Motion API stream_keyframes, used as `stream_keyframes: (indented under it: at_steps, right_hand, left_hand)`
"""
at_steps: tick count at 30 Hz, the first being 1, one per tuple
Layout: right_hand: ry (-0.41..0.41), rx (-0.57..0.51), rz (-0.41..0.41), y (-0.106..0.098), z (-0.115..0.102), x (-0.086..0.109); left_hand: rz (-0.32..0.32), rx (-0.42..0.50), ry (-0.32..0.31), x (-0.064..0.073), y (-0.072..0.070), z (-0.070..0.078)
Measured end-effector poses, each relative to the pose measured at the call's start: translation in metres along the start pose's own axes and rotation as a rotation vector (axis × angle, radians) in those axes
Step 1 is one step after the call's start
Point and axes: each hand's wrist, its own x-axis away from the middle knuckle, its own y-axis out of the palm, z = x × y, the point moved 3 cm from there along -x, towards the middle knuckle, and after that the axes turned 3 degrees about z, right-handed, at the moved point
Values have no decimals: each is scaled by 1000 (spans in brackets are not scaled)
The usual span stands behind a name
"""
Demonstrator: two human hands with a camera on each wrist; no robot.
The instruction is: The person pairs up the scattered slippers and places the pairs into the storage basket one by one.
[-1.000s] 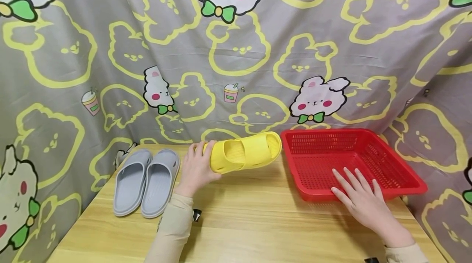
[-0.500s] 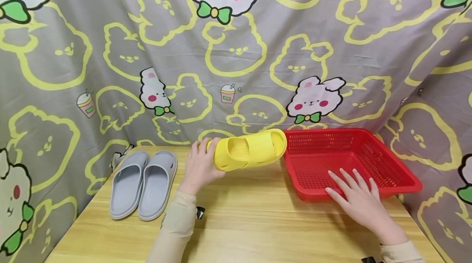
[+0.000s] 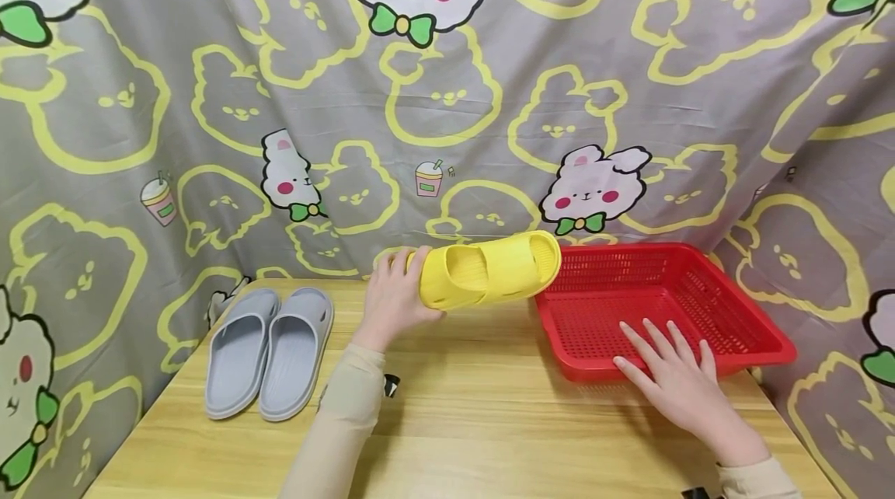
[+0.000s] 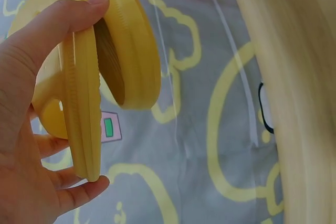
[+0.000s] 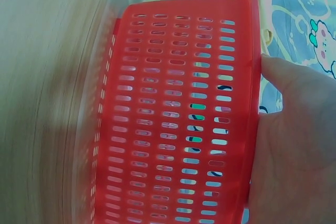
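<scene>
My left hand [image 3: 397,298] grips yellow slippers [image 3: 513,266] by one end, above the table and beside the red basket. Their other end overlaps the basket's near left corner in the head view. In the left wrist view, the thumb presses one side of a yellow slipper [image 4: 81,103], and a second yellow piece [image 4: 137,51] stands at an angle to it. My right hand [image 3: 678,390], fingers spread and straight, rests at the front rim of the red plastic basket [image 3: 587,369]. The right wrist view has the thumb touching the rim of the slotted basket wall [image 5: 173,114].
A pair of grey slippers [image 3: 290,367] lies side by side on the left of the wooden table [image 3: 475,421]. Behind and around the table hangs a grey patterned curtain [image 3: 336,110]. The basket stands at the table's right.
My left hand has carried the yellow slippers to the right and slightly up, toward the basket. The right hand stays at the basket rim. The head view has shifted a little.
</scene>
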Motion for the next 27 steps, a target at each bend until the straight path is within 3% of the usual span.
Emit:
stream_keyframes:
  at_steps: [14,27]
  right_hand:
    - [-1,-15,5,-1,0,0]
    - [2,-17,7,1,2,0]
  left_hand:
    - [-65,2,14,-24,2,19]
    - [-64,-57,111,-44,10,34]
